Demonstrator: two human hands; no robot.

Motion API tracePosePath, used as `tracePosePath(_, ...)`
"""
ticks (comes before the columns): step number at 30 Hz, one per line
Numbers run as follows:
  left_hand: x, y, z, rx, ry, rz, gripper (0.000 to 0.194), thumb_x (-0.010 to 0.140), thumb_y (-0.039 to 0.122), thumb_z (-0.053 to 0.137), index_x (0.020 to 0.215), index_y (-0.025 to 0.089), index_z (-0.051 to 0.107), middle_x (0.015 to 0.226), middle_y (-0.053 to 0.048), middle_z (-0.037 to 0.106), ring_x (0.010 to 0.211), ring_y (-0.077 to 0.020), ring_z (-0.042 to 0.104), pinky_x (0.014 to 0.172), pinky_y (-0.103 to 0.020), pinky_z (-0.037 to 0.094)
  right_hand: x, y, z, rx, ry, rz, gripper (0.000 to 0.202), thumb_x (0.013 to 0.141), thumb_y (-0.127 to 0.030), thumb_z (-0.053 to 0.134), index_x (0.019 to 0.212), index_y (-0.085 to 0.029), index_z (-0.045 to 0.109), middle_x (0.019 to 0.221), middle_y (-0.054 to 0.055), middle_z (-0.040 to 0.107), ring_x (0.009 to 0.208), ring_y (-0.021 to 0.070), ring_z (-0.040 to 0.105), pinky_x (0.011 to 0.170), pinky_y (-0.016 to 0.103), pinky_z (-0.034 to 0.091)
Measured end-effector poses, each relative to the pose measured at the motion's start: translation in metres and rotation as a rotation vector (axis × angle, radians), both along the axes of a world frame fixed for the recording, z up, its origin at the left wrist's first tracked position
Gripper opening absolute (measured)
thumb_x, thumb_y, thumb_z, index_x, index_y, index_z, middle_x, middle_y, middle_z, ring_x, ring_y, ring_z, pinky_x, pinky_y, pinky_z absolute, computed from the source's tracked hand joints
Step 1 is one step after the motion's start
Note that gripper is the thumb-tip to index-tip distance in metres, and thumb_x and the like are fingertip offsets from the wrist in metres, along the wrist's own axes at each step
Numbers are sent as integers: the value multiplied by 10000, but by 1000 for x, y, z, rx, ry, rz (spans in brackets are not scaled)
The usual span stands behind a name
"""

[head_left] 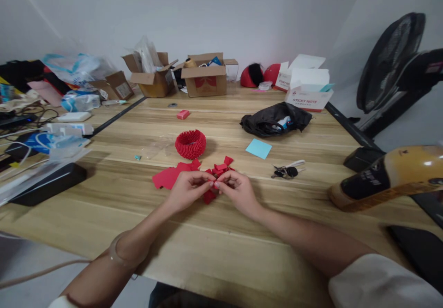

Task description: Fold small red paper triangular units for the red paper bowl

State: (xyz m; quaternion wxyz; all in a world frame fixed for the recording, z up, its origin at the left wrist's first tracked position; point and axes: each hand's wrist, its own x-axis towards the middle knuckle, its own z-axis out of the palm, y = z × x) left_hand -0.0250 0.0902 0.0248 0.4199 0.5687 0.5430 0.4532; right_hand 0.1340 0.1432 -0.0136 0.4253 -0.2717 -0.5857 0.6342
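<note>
My left hand [189, 189] and my right hand [239, 191] meet fingertip to fingertip, pinching a small piece of red paper [215, 184] between them. Red paper sheets [168, 177] lie on the table just left of and behind my left hand. Small red paper pieces [220, 167] are heaped behind the fingertips, and some red paper [208, 197] shows below them. Farther back stands a round red bowl shape [190, 145] made of many folded pieces. My fingers partly hide the pinched piece.
On the table [207, 248], a blue sticky note [259, 148], keys [286, 171], a black bag [275, 121] and a large bottle [384, 176] lie to the right. Open cardboard boxes [205, 81] stand at the back. A black case [51, 183] is at left.
</note>
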Motion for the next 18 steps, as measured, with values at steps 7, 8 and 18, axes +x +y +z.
tracePosePath(7,-2,2,-5,26,-117,125,186,664,233,781,798,127,707,789,-53,733,698,-141,688,685,-232,565,0,1,0,-68,60,8,141,696,-263,732,735,-179,626,692,1,664,601,122,625,587,252,522)
tracePosePath(8,-2,2,-4,35,-126,130,172,663,229,781,779,128,705,770,-48,731,687,-134,684,675,-222,563,0,0,1,-78,75,11,138,694,-256,734,748,-179,632,699,2,670,603,123,633,590,253,527)
tracePosePath(18,1,1,3,63,-205,202,218,615,206,810,795,143,705,769,-33,745,696,-122,697,684,-197,579,0,1,0,-72,71,11,140,705,-271,730,795,-179,676,719,23,707,611,142,664,596,283,554)
